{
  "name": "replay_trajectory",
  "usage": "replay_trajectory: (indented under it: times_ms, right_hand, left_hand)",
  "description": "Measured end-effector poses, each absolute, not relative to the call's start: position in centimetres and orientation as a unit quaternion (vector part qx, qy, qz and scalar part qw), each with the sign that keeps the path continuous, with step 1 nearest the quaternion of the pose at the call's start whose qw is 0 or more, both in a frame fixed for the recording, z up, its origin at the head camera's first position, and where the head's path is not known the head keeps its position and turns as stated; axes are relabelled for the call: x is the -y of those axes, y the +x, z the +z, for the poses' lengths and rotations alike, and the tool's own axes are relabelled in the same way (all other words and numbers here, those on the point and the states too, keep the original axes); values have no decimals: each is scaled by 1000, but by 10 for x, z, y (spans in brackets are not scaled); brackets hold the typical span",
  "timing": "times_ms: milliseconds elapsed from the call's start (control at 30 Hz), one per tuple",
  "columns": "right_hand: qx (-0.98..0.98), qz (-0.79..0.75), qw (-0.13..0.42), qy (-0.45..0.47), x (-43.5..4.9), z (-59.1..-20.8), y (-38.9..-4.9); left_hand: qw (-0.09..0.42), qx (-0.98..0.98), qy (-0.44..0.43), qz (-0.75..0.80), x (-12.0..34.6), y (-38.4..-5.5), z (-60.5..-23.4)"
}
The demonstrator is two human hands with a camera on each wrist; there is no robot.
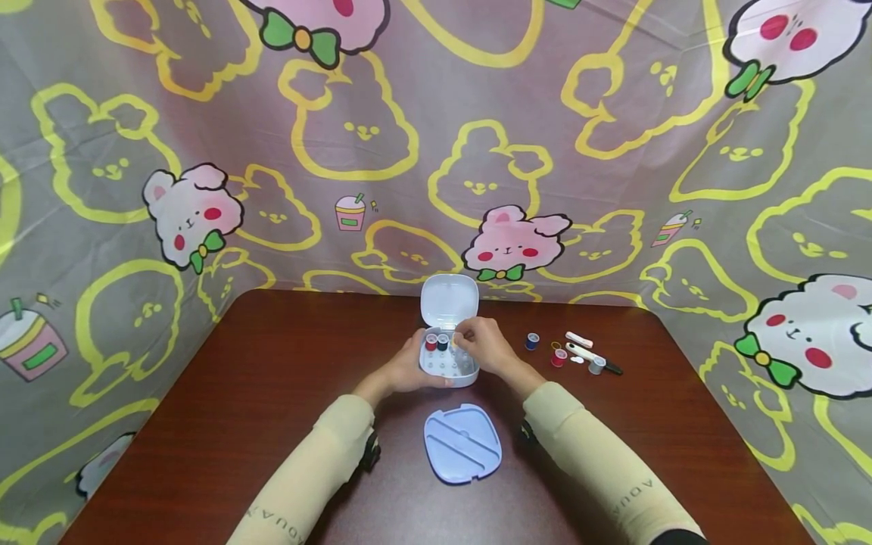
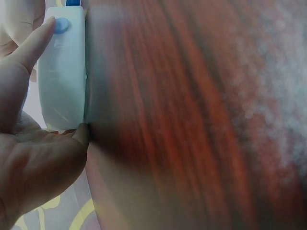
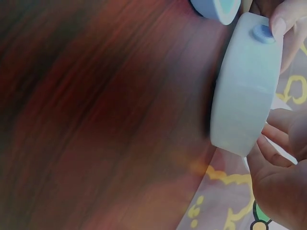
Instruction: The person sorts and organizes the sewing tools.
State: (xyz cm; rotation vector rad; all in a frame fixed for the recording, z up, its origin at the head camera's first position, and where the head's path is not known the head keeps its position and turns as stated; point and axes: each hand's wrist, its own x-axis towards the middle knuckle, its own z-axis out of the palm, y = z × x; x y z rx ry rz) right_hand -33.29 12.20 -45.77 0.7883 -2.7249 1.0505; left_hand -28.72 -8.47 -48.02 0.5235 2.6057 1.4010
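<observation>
A white sewing box stands with its lid raised. The left hand grips it from the left side; in the left wrist view the thumb lies at the blue button on the front wall. A red thread spool and a dark thread spool sit in the back row, above several small pegs. Beside them, the right hand pinches a yellow thread spool, mostly hidden by the fingers. In the right wrist view, this hand is beside the box wall.
A light blue slotted tray lies on the table in front of the box. To the right are a blue spool, a pink-red spool, a pale spool and slim white tools. A patterned curtain stands behind.
</observation>
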Motion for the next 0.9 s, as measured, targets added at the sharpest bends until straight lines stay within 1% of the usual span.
replay_trajectory:
  times_ms: [333,567,800,900]
  right_hand:
    - [907,317,62,269,-118,-460,-332]
    - [916,294,65,265,-117,-462,-333]
    - [926,280,55,248,-117,-463,-332]
    - [927,272,62,251,-116,-462,-333]
  left_hand:
    - [74,-864,174,467,85,-289,-482]
    - [66,-863,181,468,86,-288,-482]
    - [65,-870,174,457,85,-288,-482]
    - [62,-870,173,457,85,-289,-482]
